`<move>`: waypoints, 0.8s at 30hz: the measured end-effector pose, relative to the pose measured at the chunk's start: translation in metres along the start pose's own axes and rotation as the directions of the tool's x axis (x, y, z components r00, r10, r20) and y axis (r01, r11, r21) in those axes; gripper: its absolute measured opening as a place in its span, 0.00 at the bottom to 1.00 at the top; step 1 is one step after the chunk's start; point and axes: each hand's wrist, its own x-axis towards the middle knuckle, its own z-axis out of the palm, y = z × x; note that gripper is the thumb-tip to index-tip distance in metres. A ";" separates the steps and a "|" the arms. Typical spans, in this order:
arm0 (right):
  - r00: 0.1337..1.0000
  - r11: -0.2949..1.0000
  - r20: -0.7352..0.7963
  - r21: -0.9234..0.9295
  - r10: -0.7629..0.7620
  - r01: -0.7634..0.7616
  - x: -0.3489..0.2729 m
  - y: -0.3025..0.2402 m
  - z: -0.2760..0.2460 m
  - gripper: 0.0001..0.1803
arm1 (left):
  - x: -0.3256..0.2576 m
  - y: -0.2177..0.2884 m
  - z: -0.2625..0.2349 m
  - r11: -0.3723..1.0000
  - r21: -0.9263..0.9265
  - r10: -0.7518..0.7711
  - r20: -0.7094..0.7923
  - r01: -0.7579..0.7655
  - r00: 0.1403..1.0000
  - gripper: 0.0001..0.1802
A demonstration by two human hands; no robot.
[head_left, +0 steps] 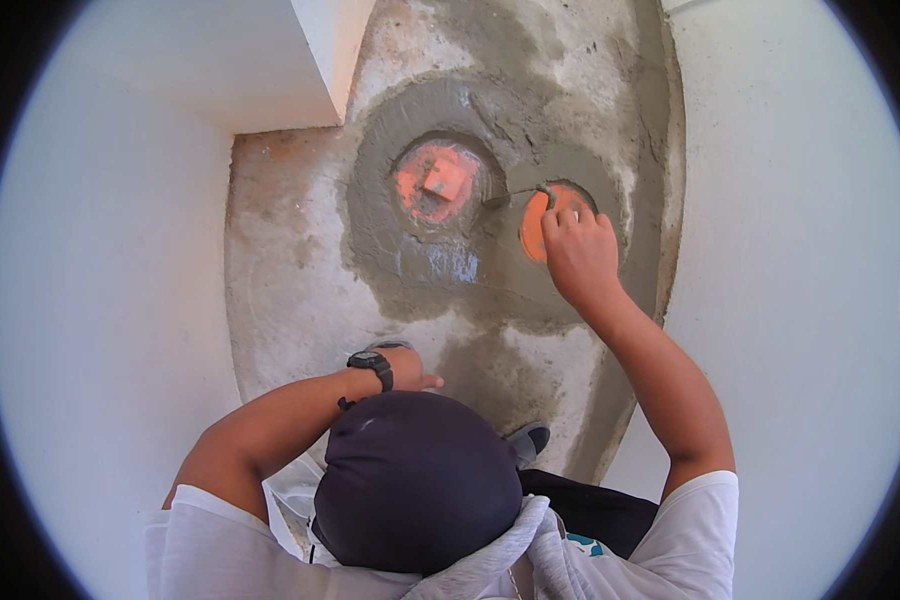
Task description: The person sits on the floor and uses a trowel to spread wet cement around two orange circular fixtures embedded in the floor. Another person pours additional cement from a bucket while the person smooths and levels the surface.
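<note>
While the right hand is curled tight around a small trowel, the thin metal blade can be seen poking out to the left of the knuckles, its tip resting on the wet grey mortar. The handle is pretty much swallowed by the fist, so only the blade end is shown. That hand is parked right over the right-hand orange pipe cap, which is half hidden under the fingers and ringed by fresh cement. A second orange cap is set just to the left, sunk in its own round hollow, smeared with grey, a small square block visible on its middle.

The left hand is laid flat on the bare concrete floor lower down, fingers spread a bit, nothing held in it; a black wristwatch is worn on that wrist. White walls are seen on both sides, and a grey shoe is tucked near the bottom.
</note>
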 end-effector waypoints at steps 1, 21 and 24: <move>1.000 1.000 -0.011 -0.006 -0.004 0.004 -0.002 -0.001 0.000 0.14 | 0.000 0.000 0.000 1.000 -0.001 0.000 0.003 0.000 1.000 0.41; 0.996 0.992 -0.078 0.123 0.045 -0.036 -0.056 -0.035 0.003 0.16 | 0.003 -0.001 0.002 1.000 0.022 0.000 0.011 0.000 1.000 0.43; 0.995 0.984 -0.047 0.160 0.084 -0.076 -0.064 -0.041 0.002 0.19 | 0.003 0.000 0.000 1.000 0.023 -0.011 0.036 0.010 0.999 0.43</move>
